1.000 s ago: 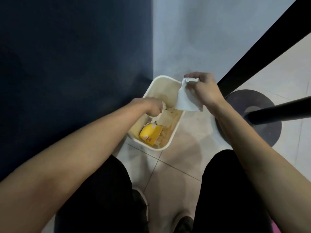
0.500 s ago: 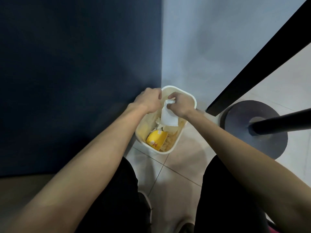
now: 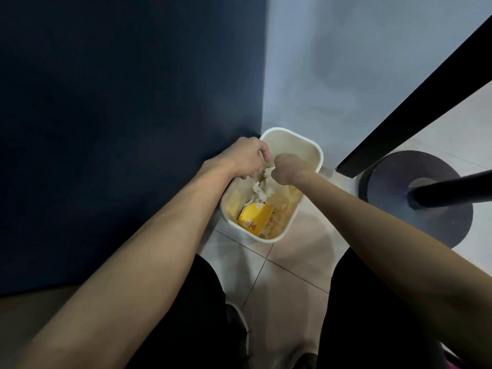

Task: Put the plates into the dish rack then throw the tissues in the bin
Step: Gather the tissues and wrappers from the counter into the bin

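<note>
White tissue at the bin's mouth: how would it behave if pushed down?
Likely floppy and compressible: the tissue is crumpled into irregular folds where the right hand grips it. Probably very light, so it may spring back. Unlikely to roll: it lies on rubbish in the bin.

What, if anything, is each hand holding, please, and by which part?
The right hand pinches the crumpled tissue by its top end; whether the left hand grips anything cannot be told.

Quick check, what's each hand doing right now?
Left hand: fingers curled above the bin, grip cannot be told.
Right hand: closed on crumpled tissue.
</note>
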